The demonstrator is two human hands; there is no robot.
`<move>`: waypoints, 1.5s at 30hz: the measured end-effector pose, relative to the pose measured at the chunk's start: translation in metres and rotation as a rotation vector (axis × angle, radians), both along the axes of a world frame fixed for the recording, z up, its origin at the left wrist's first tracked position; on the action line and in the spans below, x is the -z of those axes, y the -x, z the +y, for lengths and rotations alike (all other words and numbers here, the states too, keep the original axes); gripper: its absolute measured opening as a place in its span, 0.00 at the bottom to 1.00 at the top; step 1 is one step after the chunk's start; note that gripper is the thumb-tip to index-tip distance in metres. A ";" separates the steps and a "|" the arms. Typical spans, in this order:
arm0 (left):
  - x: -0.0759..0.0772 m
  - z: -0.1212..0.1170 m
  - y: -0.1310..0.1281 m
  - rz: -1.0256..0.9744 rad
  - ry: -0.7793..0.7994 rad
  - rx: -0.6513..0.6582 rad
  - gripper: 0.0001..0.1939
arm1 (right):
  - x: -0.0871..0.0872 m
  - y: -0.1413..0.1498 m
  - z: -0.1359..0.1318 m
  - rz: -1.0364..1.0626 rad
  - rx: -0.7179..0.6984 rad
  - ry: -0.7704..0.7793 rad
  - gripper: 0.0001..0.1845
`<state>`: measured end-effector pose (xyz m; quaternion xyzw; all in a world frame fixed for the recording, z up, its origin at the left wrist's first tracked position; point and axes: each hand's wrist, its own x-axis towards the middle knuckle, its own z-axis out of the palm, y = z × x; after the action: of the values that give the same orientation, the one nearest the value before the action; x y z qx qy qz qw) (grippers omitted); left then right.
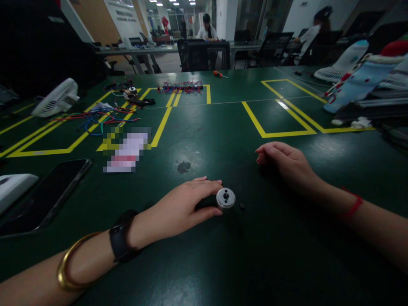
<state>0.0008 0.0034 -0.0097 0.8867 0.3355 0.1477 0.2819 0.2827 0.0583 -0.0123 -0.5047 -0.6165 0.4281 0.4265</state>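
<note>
A round silver metal part [226, 199] with small dark holes in its top face stands on the green table. My left hand [188, 202] reaches around it from the left, thumb on the near side and fingers on the far side, gripping it. Just right of the part lies a tiny dark ring-shaped piece [242, 206], touched by neither hand. Farther right, my right hand [287, 161] rests at the table with its fingers curled and thumb against them. Whatever it may hold is hidden by the fingers.
A black phone [47, 193] and a white object [15, 187] lie at left. Beyond are loose wires [105, 114], a wired strip [181, 87], an orange screwdriver [219, 74] and white fans [59, 100]. A blue snowman-like item [357, 83] stands right. Other people sit in the background.
</note>
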 end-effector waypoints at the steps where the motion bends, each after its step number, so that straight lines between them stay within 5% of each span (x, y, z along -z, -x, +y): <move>1: 0.000 0.000 0.000 -0.001 -0.003 0.001 0.23 | 0.000 0.000 0.000 0.004 0.004 -0.023 0.14; 4: -0.001 0.000 0.000 -0.004 -0.009 0.006 0.24 | -0.002 0.001 -0.003 -0.069 -0.085 -0.062 0.11; 10: -0.001 -0.001 0.000 -0.010 -0.025 -0.003 0.25 | -0.023 0.011 -0.023 -0.719 -0.617 -0.369 0.10; 14: -0.001 -0.001 -0.001 0.000 -0.015 -0.004 0.25 | -0.026 0.017 -0.031 -0.770 -0.725 -0.417 0.13; 17: -0.001 -0.001 -0.001 0.006 -0.008 -0.007 0.22 | -0.021 0.018 -0.032 -0.727 -0.706 -0.396 0.08; 24: 0.000 -0.001 -0.001 -0.017 -0.016 -0.002 0.22 | -0.026 0.034 -0.043 -0.426 -0.400 -0.444 0.06; 35: -0.003 -0.004 -0.002 -0.029 -0.020 -0.018 0.21 | -0.035 0.045 -0.059 -0.612 -0.414 -0.667 0.11; 45: -0.001 -0.001 0.000 -0.026 -0.013 -0.002 0.23 | -0.035 0.032 -0.048 -0.354 -0.429 -0.403 0.10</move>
<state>0.0013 0.0022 -0.0088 0.8863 0.3316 0.1615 0.2801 0.2505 0.0105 0.0225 -0.3354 -0.8454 0.2833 0.3040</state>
